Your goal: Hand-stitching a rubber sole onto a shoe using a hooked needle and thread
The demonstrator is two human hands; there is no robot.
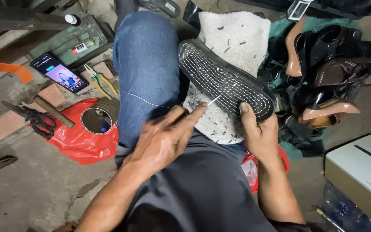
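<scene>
Head view shows the sole (226,81) propped on the knee (144,64), right hand (260,135) clamped around its near end, left hand (164,139) pinching a needle (213,100) beside it, whose thread (144,99) could snag or snap if yanked.

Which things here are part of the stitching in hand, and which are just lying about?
In use: black rubber shoe sole with white stitching, held by the right hand; thin white thread, pinched by the left hand; white fleecy lap pad.

Lying about: lit smartphone, black scissors, round tin can, yellow-handled pliers, pile of dark shoes, white box.
</scene>
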